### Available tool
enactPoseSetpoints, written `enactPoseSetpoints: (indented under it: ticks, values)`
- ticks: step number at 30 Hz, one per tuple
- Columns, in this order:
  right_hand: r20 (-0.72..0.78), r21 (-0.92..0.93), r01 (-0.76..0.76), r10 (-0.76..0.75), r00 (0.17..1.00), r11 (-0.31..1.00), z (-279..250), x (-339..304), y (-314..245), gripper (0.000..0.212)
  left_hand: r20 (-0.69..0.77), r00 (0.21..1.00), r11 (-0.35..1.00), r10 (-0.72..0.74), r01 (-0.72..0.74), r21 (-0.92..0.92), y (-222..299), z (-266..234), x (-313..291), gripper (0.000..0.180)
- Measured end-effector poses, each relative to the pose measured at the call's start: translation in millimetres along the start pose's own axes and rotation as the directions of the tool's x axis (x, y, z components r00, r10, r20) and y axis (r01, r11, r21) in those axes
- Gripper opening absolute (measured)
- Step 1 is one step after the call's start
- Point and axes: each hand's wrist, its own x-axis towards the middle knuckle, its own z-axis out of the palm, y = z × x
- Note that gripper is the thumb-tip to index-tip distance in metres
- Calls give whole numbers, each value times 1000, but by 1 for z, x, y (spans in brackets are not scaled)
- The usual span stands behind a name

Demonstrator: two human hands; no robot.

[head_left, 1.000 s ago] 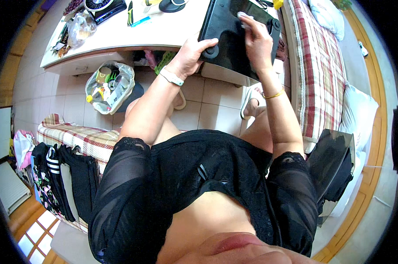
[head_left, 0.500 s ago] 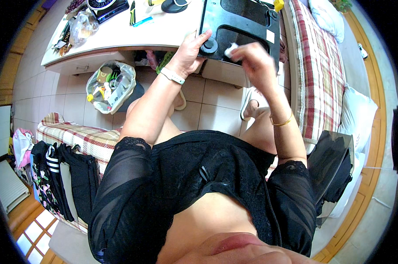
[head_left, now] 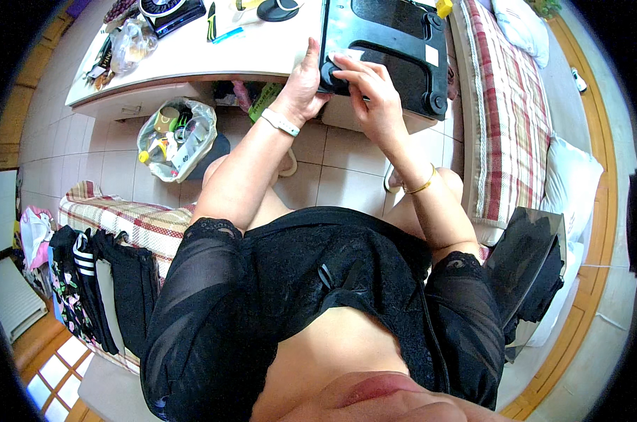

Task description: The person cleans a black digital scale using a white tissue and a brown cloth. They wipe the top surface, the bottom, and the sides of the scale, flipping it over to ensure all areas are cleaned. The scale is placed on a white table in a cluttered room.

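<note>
A flat black appliance point(head_left: 394, 56) lies at the table's near right edge, its underside with round feet facing up. My left hand point(head_left: 303, 90) supports its near left corner, the thumb raised along the side and the fingers partly hidden below the edge. A white wipe point(head_left: 355, 54) is pinched in my right hand point(head_left: 376, 90), which presses at the round foot point(head_left: 327, 74) on that same corner. The hand covers part of the foot. Another round foot point(head_left: 437, 105) shows at the near right corner.
On the white table point(head_left: 262, 53) lie a blue strip point(head_left: 228, 34), a clear plastic bag point(head_left: 132, 46) and a black cooktop point(head_left: 169, 14). A lined trash bin point(head_left: 192, 151) stands on the floor at left. A plaid-covered sofa point(head_left: 505, 126) runs along the right.
My right hand has moved left with the wipe, from the recessed panel to the corner foot. My left thumb has lifted off that foot to the appliance's side.
</note>
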Motion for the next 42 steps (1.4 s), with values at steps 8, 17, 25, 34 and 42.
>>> enactPoseSetpoints:
  ticks: [8,17,25,34,42]
  values:
    - [137,39,136,-140,981,990,-26,-1,-3,42,156,986,995,-65,76,-66,9,12,-3,74]
    - [207,66,178,-188,960,982,-37,-14,-4,38,264,951,971,-160,199,-130,-5,0,6,52]
    - [289,73,297,-305,907,952,-34,-21,-18,25,115,986,978,-123,141,-156,-20,1,13,32]
    - [151,84,-26,13,988,996,-62,-29,-18,35,-20,999,999,48,-49,-7,9,9,3,33]
    - [77,-164,-160,174,982,973,-27,-20,-7,49,-90,993,996,79,-84,-43,6,13,4,33]
